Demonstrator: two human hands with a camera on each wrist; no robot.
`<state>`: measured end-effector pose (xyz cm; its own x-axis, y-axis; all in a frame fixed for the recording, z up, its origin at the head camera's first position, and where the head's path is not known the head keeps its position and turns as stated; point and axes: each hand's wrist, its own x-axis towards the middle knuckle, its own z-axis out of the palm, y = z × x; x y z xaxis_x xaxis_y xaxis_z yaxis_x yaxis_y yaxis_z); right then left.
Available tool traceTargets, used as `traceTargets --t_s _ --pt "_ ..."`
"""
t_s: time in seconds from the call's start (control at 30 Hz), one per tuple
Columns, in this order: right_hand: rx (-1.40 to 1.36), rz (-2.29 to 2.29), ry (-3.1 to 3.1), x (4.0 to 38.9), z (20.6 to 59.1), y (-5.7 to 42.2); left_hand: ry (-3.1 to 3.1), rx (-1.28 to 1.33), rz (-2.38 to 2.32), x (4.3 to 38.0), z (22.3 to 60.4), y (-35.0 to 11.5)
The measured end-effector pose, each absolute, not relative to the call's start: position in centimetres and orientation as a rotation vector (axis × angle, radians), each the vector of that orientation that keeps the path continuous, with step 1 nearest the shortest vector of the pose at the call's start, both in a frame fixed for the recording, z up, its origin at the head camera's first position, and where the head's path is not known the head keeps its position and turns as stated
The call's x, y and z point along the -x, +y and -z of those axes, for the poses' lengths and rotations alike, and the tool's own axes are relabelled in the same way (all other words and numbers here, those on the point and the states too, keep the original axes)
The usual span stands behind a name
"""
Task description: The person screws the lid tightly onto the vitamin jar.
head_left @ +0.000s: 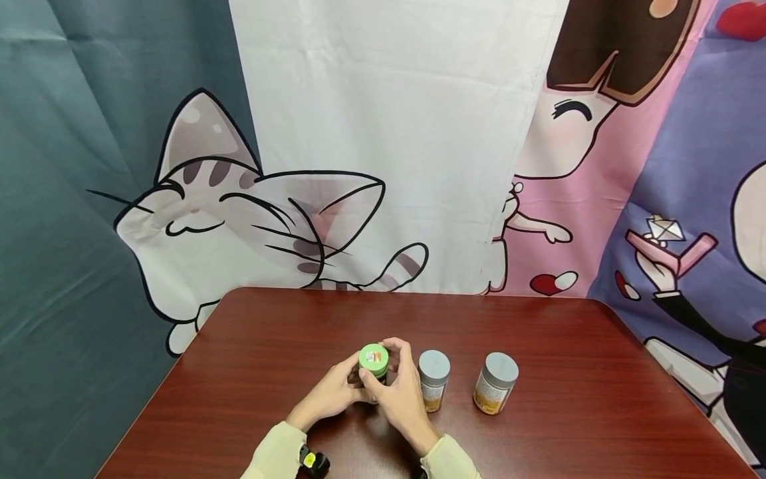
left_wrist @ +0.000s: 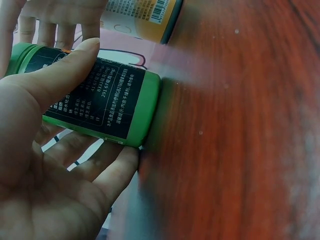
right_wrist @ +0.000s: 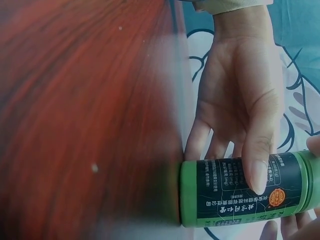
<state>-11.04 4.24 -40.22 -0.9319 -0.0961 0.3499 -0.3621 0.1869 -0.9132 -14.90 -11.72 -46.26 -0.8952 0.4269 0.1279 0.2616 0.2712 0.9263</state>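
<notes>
A jar with a green lid, green base and dark label (left_wrist: pixel 112 95) stands upright between both hands, its base at or very near the tabletop. My left hand (head_left: pixel 333 398) holds its body, the thumb laid across the label and the fingers behind. At the lid (head_left: pixel 374 356), my right hand (head_left: pixel 402 392) grips with thumb and fingers on opposite sides. In the right wrist view only some right fingertips (right_wrist: pixel 314 144) show, at the lid end. Just right of the right hand stands a grey-lidded jar (head_left: pixel 433 382) with a white and yellow label.
A second grey-lidded jar (head_left: pixel 496 384) stands farther right on the reddish-brown wooden table (head_left: pixel 287 326). Behind the table's far edge hangs a cartoon-printed cloth (head_left: pixel 395 120).
</notes>
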Motion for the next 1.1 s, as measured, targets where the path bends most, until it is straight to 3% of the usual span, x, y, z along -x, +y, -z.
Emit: traceTargets --t_s 0.93,1.1 --pt "-0.501 -1.821 -2.259 10.9 40.2 4.2 2.375 -0.629 -1.685 15.1 46.5 -11.8" --pt "-0.487 -1.805 -2.241 11.0 40.3 4.1 2.346 -0.625 -1.712 14.1 44.4 -11.6"
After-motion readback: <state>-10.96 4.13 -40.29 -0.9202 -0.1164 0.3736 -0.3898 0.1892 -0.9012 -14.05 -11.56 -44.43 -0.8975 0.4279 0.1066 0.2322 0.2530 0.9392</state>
